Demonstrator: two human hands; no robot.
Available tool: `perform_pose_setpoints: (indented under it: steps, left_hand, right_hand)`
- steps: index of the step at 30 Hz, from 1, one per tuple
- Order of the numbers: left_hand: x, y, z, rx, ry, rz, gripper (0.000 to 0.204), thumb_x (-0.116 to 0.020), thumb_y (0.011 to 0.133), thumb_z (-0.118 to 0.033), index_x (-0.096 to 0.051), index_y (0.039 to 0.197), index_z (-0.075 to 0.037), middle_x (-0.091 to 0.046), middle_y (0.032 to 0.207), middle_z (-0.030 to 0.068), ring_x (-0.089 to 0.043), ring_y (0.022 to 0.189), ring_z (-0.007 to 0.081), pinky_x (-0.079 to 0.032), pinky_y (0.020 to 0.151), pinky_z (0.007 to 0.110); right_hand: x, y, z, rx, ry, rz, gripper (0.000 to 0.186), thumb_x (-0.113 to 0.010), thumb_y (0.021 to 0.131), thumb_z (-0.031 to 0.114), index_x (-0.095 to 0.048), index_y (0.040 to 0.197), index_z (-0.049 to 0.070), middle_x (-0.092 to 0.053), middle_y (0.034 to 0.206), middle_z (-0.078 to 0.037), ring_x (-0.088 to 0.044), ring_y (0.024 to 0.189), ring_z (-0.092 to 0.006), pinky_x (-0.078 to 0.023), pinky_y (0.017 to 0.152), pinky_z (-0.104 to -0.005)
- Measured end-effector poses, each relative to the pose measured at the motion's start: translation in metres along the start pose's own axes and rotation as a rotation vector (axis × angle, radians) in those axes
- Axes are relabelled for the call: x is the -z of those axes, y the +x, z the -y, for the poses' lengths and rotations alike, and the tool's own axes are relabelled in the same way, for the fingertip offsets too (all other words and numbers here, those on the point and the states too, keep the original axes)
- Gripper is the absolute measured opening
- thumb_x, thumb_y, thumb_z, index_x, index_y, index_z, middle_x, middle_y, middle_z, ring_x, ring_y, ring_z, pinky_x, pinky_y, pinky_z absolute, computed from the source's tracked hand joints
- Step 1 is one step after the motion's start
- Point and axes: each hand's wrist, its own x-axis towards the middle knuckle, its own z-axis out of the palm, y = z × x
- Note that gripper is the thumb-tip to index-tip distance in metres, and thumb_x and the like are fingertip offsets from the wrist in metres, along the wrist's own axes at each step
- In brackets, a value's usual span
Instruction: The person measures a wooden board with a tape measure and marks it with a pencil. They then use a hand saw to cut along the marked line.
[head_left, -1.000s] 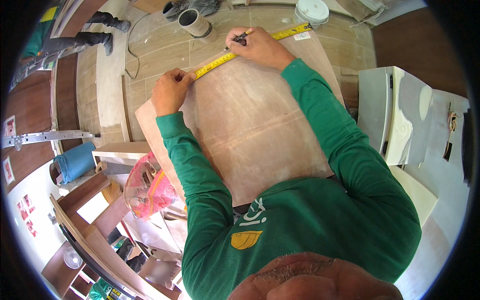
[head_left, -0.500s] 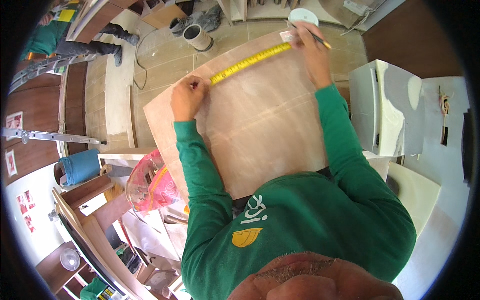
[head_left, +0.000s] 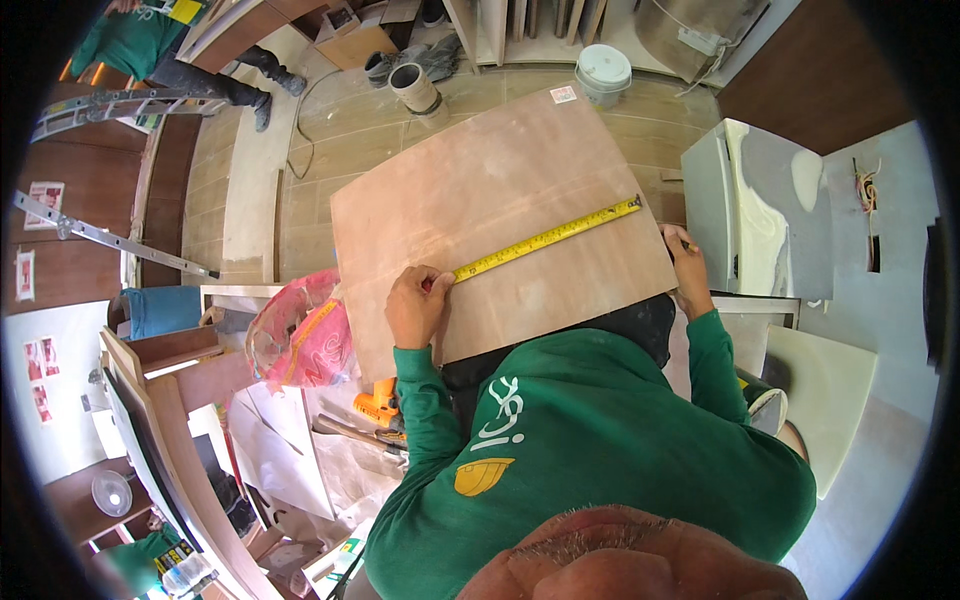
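A large thin plywood sheet (head_left: 480, 185) lies tilted in front of my body, with a small white label near its far corner. My left hand (head_left: 415, 308) is closed on a tape measure, whose case is mostly hidden in the fingers. The yellow blade (head_left: 545, 238) runs out over the plywood to the right, and its metal end hook rests near the sheet's right edge. My right hand (head_left: 688, 270) is beside that edge, off the blade, its fingers curled. What it holds, if anything, is hidden.
A white lidded bucket (head_left: 603, 72) and a grey cylindrical container (head_left: 414, 90) stand on the tiled floor beyond the sheet. Left are a pink plastic bag (head_left: 300, 335) and an orange power tool (head_left: 377, 404). A grey-white box (head_left: 755, 215) stands right. Another person's legs (head_left: 235, 85) show far left.
My right hand has let go of the blade's end and drawn back to the sheet's right edge. The pencil it held no longer shows. My left hand and the tape have come nearer me.
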Motion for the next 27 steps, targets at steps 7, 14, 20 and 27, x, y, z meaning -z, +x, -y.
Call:
perform_pose_setpoints:
  steps: [7, 14, 20, 27]
  left_hand:
    - [0.008, -0.012, 0.001, 0.008, 0.041, 0.019, 0.031, -0.086, 0.091, -0.042, -0.083, 0.091, -0.011, -0.077, 0.089, 0.0111, -0.074, 0.081, 0.0339, -0.057, 0.071, 0.047]
    - [0.037, -0.043, -0.034, -0.009, 0.085, 0.179, 0.034, -0.086, 0.089, -0.045, -0.084, 0.091, -0.01, -0.078, 0.087, 0.011, -0.075, 0.078, 0.0333, -0.057, 0.07, 0.046]
    - [0.034, -0.063, -0.047, 0.05, 0.086, 0.294, 0.033, -0.085, 0.09, -0.044, -0.086, 0.093, -0.011, -0.079, 0.087, 0.0105, -0.076, 0.078, 0.032, -0.058, 0.071, 0.045]
    - [0.024, -0.08, -0.047, 0.083, 0.094, 0.318, 0.031, -0.087, 0.09, -0.041, -0.087, 0.096, -0.011, -0.081, 0.089, 0.0118, -0.078, 0.081, 0.0306, -0.059, 0.074, 0.043]
  right_hand:
    - [-0.016, 0.017, 0.017, 0.162, 0.044, 0.04, 0.03, -0.067, 0.115, 0.031, -0.078, 0.121, 0.003, -0.077, 0.114, -0.003, -0.07, 0.106, -0.0132, -0.056, 0.095, -0.0297]
    - [-0.024, 0.019, 0.022, 0.171, 0.086, 0.067, 0.032, -0.065, 0.116, 0.029, -0.077, 0.126, 0.001, -0.076, 0.115, -0.005, -0.069, 0.105, -0.0142, -0.056, 0.095, -0.0302]
    - [-0.01, 0.017, 0.01, 0.198, 0.027, 0.094, 0.033, -0.067, 0.114, 0.028, -0.079, 0.128, 0.0, -0.078, 0.117, -0.004, -0.069, 0.104, -0.0137, -0.055, 0.096, -0.0284]
    - [0.012, 0.007, 0.024, 0.182, -0.192, 0.16, 0.034, -0.071, 0.112, 0.03, -0.081, 0.128, 0.002, -0.078, 0.112, -0.001, -0.067, 0.1, -0.0106, -0.054, 0.09, -0.0273]
